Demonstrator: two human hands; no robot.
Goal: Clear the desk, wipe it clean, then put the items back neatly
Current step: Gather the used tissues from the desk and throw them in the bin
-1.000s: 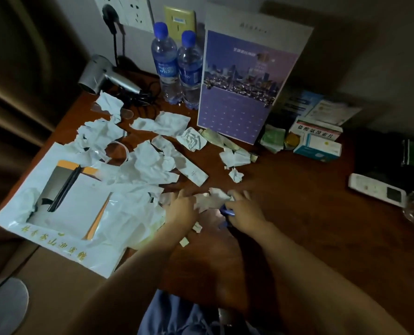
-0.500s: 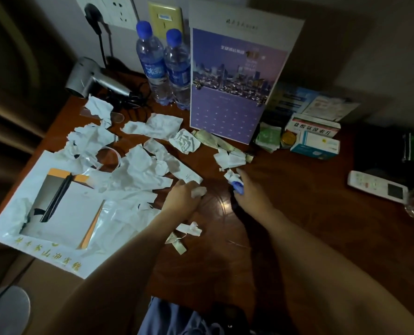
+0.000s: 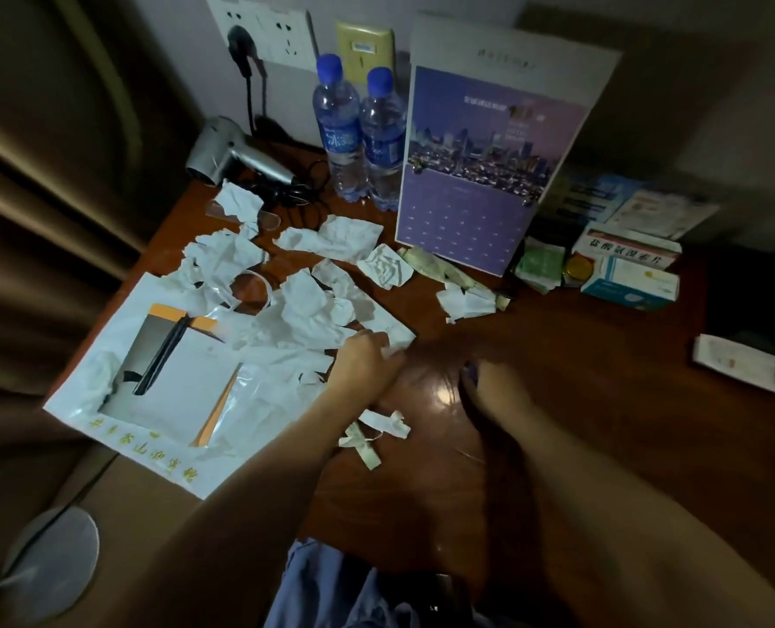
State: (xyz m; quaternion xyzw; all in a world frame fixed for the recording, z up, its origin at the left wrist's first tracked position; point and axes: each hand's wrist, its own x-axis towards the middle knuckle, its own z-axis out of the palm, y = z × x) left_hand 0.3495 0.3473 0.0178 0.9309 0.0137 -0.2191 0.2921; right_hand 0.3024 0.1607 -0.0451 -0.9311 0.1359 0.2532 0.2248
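- The left hand (image 3: pixel 367 360) lies on the wooden desk (image 3: pixel 580 401) at the edge of a heap of crumpled white paper scraps (image 3: pixel 295 310), its fingers curled on a small piece of that paper.
- The right hand (image 3: pixel 494 387) rests on the desk just beside the left, a bare strip of glossy wood between them; a small dark blue object (image 3: pixel 469 369) shows at its fingertips, but the picture is too dim and blurred to tell whether the fingers grip it.
- The paper heap spreads from the left hand up and to the left, toward a silver hair dryer (image 3: pixel 236 158) at the back corner.
- Part of the heap overlaps a white plastic bag (image 3: pixel 118 428) with yellow lettering, which lies left of the left forearm and holds a flat white and orange item.
- Two small torn scraps (image 3: pixel 376 430) lie on the wood just under the left wrist, nearer the person than both hands.
- One more crumpled scrap (image 3: pixel 465 301) lies apart, beyond the right hand.
- Two water bottles (image 3: pixel 358 138) with blue caps stand upright side by side at the back, just left of an upright purple calendar (image 3: pixel 476 183).
- Medicine boxes (image 3: pixel 625 274) sit right of the calendar, well apart from the hands.
- A white remote (image 3: pixel 748 364) lies at the far right edge.
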